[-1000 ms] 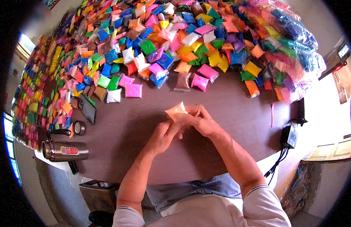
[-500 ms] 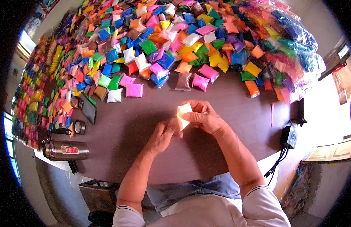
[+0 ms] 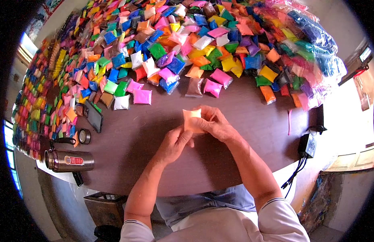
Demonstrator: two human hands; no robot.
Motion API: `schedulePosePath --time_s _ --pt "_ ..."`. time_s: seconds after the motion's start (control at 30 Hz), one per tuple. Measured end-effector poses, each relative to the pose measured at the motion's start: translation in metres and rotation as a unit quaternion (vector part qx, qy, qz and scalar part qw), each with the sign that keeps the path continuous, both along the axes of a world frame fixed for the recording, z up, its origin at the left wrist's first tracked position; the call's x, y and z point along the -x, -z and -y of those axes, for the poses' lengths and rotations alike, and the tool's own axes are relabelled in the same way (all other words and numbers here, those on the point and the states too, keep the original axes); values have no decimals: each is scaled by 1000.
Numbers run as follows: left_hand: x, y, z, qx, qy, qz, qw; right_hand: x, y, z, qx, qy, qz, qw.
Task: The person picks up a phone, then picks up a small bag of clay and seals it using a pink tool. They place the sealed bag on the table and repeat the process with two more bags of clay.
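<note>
A small pale-orange packet (image 3: 191, 117), shaped like a little pillow, is held between both hands above the middle of the table. My right hand (image 3: 214, 124) pinches its right side, thumb across the front and fingers behind. At its lower left edge, my left hand (image 3: 176, 142) grips with thumb and fingers closed. Part of the packet is hidden by the two thumbs. Beyond the hands lie single packets, among them a pink packet (image 3: 213, 88), a brown packet (image 3: 194, 87) and another pink packet (image 3: 142, 96).
A big heap of coloured packets (image 3: 162, 50) covers the table's far side and left. At left are a steel flask (image 3: 70, 160), a round lid (image 3: 85, 136) and a dark phone-like slab (image 3: 93, 116). A black power adapter (image 3: 307, 145) with cables sits at the right edge.
The packet has turned to show its broad face more fully and shifted slightly left. My right thumb has moved a little lower on it. My left hand stays nearly in place.
</note>
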State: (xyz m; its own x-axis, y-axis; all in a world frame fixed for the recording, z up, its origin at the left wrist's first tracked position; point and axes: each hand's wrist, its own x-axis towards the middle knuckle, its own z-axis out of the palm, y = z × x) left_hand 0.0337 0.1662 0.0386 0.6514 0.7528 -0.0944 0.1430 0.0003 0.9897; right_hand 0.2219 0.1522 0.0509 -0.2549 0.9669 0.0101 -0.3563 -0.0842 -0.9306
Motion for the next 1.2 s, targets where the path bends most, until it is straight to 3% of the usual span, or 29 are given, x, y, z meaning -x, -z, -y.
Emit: schedulePosePath --time_s 0.17,0.47,0.57,0.63,0.93,1.2 --pt "2 5 -1 -14 1 -16 1000 0 6 1 10 23 63 998" --pt "-1 4 1 -32 6 -22 999 -3 16 -3 -9 -28 -33 999" --pt "-1 -3 0 -26 2 -7 1000 -2 6 -1 -7 -1 35 999" --pt "1 -9 -2 -35 36 -49 998 -2 0 -2 -1 -103 8 995" --pt "2 -5 -1 -21 29 -41 999 -4 8 -2 -43 -39 54 997" --pt "1 -5 -2 -19 33 -28 999 -2 -7 0 -28 -93 72 993"
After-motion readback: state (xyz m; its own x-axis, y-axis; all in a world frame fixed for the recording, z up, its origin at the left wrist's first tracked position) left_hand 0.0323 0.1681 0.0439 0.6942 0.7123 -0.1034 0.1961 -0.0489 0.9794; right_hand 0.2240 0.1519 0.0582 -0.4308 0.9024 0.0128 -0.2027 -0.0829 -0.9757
